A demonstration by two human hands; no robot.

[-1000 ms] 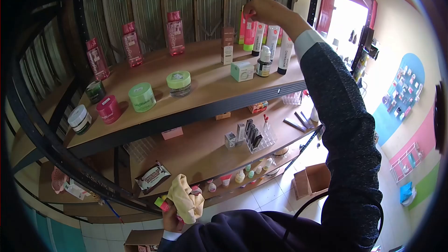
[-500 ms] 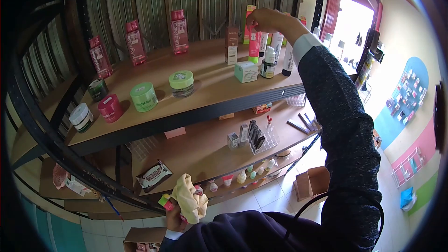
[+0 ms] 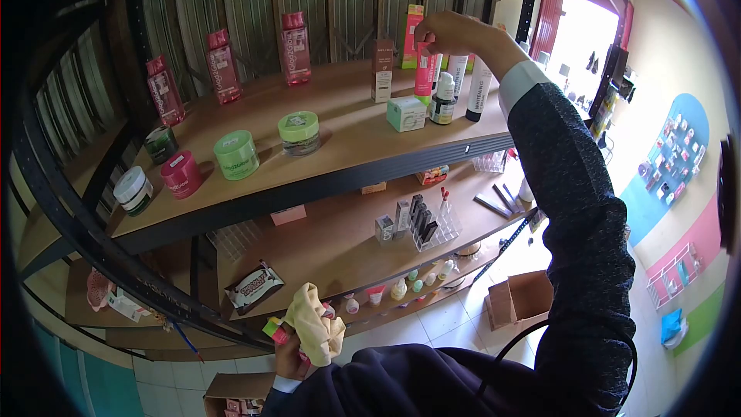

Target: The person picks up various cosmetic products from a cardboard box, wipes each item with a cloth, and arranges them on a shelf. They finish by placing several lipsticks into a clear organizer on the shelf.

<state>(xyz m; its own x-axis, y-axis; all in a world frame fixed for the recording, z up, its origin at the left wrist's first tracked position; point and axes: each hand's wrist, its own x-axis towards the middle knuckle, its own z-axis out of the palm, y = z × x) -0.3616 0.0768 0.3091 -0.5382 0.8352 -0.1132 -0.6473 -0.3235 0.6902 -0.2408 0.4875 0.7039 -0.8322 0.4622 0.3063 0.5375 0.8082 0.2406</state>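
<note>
Head view showed my right hand [image 3: 454,33] pinching the pink tube [image 3: 424,77] just below it. My left hand [image 3: 289,358] clutched a yellow cloth [image 3: 315,326].

Brown shelf [image 3: 347,108], pink bottles [image 3: 296,50], jars [image 3: 235,156], tubes [image 3: 424,77], boxes [image 3: 405,114]

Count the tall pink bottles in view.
3, in a row behind the jars: left bottle, middle bottle, right bottle nearest the brown box. Any behind the right hand would be hidden.
</note>
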